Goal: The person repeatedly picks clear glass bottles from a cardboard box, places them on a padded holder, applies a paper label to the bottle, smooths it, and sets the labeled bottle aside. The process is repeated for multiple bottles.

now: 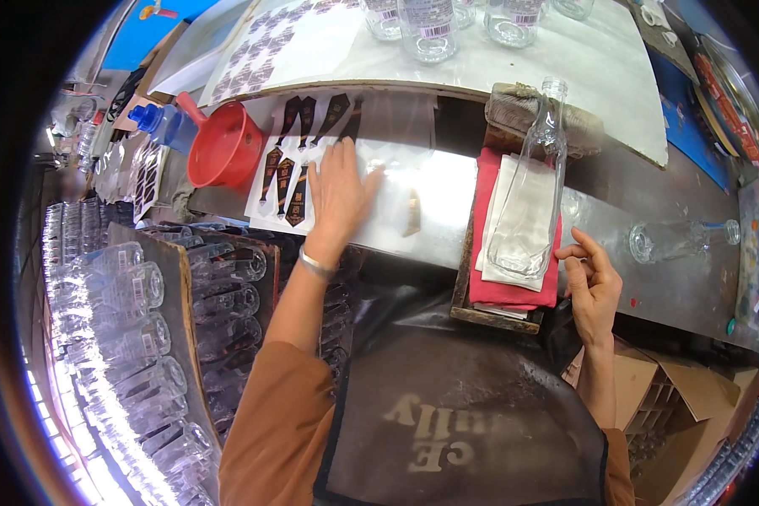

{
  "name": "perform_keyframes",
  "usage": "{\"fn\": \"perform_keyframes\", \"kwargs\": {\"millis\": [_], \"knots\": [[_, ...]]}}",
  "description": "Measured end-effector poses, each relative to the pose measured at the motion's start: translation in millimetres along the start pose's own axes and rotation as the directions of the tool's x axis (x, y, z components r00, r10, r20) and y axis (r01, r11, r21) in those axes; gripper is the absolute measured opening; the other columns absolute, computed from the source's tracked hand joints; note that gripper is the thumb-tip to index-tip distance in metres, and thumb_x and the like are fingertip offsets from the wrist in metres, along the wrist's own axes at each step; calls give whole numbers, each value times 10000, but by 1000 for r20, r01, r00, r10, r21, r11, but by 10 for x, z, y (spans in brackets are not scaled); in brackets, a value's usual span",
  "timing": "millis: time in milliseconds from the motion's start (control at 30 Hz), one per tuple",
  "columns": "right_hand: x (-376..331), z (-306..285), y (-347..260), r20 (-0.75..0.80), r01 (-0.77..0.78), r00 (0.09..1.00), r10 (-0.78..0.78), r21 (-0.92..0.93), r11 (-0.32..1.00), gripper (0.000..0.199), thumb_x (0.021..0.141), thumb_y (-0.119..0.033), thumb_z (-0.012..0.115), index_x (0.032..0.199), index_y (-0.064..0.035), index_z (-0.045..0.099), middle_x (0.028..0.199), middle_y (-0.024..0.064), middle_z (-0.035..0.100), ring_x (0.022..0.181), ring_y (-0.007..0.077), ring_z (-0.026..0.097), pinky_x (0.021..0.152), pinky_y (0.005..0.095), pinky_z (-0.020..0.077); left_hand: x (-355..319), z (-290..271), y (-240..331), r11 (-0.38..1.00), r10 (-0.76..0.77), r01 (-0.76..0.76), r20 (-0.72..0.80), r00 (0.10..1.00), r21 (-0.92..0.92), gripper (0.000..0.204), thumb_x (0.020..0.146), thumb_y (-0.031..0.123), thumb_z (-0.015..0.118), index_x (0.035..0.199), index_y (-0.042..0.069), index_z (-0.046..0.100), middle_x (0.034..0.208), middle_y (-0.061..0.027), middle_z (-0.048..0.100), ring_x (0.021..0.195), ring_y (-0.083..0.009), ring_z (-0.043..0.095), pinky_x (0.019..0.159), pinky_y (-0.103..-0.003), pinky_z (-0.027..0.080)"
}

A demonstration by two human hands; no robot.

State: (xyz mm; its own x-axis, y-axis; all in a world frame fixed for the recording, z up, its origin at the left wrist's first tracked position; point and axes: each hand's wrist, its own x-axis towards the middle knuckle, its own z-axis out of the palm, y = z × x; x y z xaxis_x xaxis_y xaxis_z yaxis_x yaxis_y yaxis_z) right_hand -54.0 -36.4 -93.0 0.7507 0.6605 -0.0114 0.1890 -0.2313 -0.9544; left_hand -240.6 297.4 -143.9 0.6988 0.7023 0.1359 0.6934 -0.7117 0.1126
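My left hand [339, 190] lies over a white sheet of dark, tie-shaped labels [283, 173], its fingers stretched toward the upper row. One label is partly covered by the fingertips. A clear glass bottle [531, 194] rests on its side on folded white cloth [496, 221] over red cloth [484, 194], in a wooden holder [461, 291]. Its neck leans on a rolled grey cloth [584, 126] at the far end. Beside the bottle's base, at the right edge of the cloths, my right hand [594, 287] is loosely bent, fingers apart, holding nothing.
A second clear bottle [679, 241] lies on the metal table at the right. A red dipper [226, 145] and blue bottle [167, 126] stand at the left. Glass bottles [430, 29] stand on the raised white board. Bottle racks fill the lower left; cardboard boxes [691, 388], the lower right.
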Motion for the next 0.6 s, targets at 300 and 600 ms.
{"fn": "perform_keyframes", "kwargs": {"millis": [300, 600], "knots": [[61, -99, 135, -42, -32, 999, 31, -27, 999, 313, 958, -87, 654, 1243, 40, 626, 890, 36, 679, 624, 28, 518, 559, 197, 417, -1072, -634, 237, 948, 246, -213, 118, 962, -238, 849, 769, 194, 819, 1482, -2, 401, 1486, -204, 458, 1415, -385, 383, 1163, -537, 276], [-2, -254, 207, -106, -37, 994, 32, -47, 998, 272, 950, -81, 651, 1200, 25, 660, 884, 44, 687, 651, 42, 548, 577, 206, 442, -923, -475, -160, 813, 122, -148, -84, 989, -564, 92, 915, 32, 673, 986, -8, 716, 1045, -105, 737, 945, -180, 696, 833, -342, 552]]}}
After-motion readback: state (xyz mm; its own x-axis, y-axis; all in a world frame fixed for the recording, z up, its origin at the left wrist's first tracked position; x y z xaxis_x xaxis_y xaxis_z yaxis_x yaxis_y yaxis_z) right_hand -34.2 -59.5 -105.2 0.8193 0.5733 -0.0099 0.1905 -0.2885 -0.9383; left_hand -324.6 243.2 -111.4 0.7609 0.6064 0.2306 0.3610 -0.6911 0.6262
